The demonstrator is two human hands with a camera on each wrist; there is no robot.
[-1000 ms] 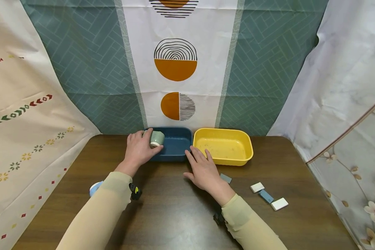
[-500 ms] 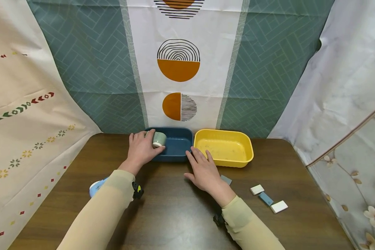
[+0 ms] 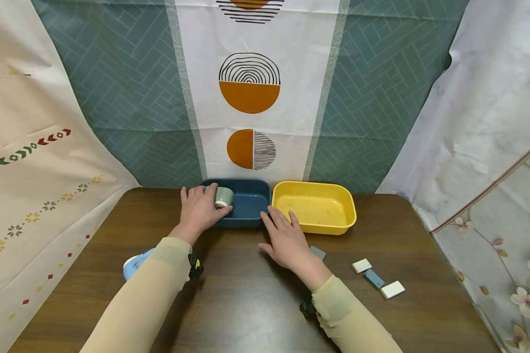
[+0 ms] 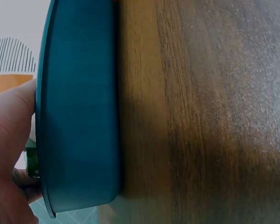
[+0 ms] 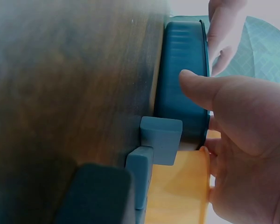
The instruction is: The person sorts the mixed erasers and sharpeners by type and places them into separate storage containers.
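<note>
My left hand holds a small sage-green cup with a white rim, tipped on its side, between thumb and fingers. The cup is at the left end of the dark blue bin, and the hand hides part of it. In the left wrist view the bin's wall covers most of the cup. My right hand is spread with fingers extended at the front of the blue and yellow bins, holding nothing. Beside its wrist lies a grey-blue tile, partly hidden.
The yellow bin stands right of the blue one, against the cloth backdrop. Several white and blue tiles lie on the brown table at the right. A light-blue and white object is half hidden by the left sleeve.
The head view has shifted slightly. Both hands and the cup stay practically where they were.
</note>
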